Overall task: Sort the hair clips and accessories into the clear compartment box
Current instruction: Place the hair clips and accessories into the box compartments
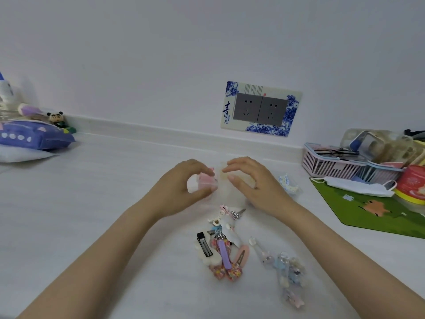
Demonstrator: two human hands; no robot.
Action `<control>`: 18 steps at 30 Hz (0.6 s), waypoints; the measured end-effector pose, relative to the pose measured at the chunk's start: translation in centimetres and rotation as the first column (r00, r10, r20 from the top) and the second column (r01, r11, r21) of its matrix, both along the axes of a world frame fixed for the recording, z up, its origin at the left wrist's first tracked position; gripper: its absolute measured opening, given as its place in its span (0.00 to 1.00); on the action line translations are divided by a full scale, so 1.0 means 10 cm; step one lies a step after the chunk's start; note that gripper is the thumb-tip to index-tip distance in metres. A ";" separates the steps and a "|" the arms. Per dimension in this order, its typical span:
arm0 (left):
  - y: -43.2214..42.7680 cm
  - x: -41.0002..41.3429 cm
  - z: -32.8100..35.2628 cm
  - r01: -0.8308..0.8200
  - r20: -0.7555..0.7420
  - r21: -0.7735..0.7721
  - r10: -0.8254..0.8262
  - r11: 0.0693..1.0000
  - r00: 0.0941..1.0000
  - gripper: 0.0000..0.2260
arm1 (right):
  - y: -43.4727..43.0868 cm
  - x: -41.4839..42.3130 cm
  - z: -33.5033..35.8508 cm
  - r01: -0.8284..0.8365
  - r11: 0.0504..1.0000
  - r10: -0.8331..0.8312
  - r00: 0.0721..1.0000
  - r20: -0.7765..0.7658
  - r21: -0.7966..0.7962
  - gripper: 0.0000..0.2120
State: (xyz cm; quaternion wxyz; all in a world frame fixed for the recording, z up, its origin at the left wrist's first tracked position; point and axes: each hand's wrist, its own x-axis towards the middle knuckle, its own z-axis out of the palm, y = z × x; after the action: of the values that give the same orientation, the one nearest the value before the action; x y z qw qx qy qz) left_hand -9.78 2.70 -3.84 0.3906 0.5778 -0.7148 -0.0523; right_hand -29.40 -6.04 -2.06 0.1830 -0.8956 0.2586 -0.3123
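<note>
A clear compartment box (224,180) lies on the white table between my two hands, partly hidden by them; pink items (207,180) show in its left part. My left hand (184,187) curls round the box's left end, thumb below and fingers above. My right hand (250,180) arches over its right end with curved fingers touching the top. Nearer me lies a pile of hair clips (220,247): black, purple, pink and floral ones. To the right of it are clear and pale blue accessories (285,270). A blue-and-white claw clip (288,184) lies to the right of my right hand.
A pink basket (333,165) with glasses and boxes stands at the right, beside a face mask (358,186), a green mat (377,210) and a red tin (412,183). A purple tissue pack (34,137) and a panda figure (56,117) sit far left. Wall sockets (261,109) face me.
</note>
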 end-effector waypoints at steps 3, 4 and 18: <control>0.10 -0.24 0.08 0.129 -0.066 0.233 -0.117 0.964 0.991 0.15 | 0.15 -0.29 -0.03 -0.029 0.981 0.007 0.993 0.116 0.189 0.07; 0.11 -0.31 0.06 0.114 0.005 0.307 -0.122 0.945 0.993 0.15 | 0.17 -0.36 -0.07 -0.026 0.973 0.002 0.995 0.101 0.230 0.06; 0.05 -0.42 -0.12 0.103 0.010 0.462 -0.121 0.881 0.993 0.17 | 0.13 -0.50 -0.44 0.011 0.915 0.025 0.996 -0.084 0.403 0.11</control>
State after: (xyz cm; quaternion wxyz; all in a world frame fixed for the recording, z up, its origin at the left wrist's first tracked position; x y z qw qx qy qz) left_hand -14.01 3.23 -5.09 0.2248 0.6125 -0.7216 -0.2316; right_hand -34.44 -4.75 -6.48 0.3533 -0.8523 0.3220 -0.2122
